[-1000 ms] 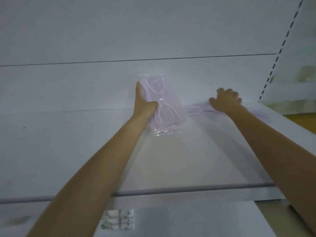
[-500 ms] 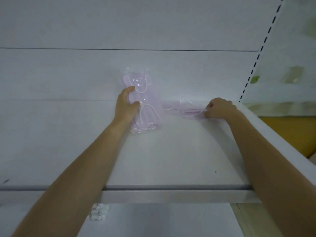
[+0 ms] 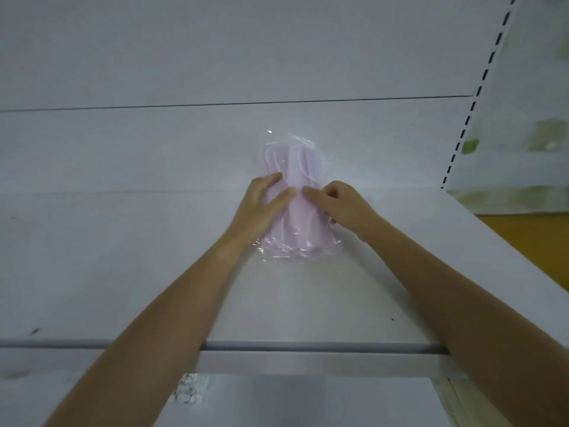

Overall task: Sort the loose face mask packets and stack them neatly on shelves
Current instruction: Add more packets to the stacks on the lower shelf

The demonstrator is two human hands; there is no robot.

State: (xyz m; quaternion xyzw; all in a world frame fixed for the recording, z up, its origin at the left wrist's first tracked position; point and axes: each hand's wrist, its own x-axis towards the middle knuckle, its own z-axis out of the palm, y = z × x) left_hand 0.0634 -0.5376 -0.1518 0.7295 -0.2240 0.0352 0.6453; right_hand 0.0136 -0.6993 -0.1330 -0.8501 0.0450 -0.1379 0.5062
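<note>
Pink mask packets [image 3: 295, 208], stacked at the back of the shelf [image 3: 308, 303], are pressed by the flat fingers of the left hand [image 3: 261, 201] and gripped at the right edge by the curled fingers of the right hand [image 3: 341, 204]; judged light, soft, film-slippery, best squared from both long sides.

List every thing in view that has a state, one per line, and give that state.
pink mask packets, stacked flat on the shelf, sealed in clear wrap
left hand, fingers straight, pressing the stack's left side
right hand, fingers curled on the stack's right side
shelf, bearing the stack
lower packet, lying on the shelf below, partly hidden
</note>
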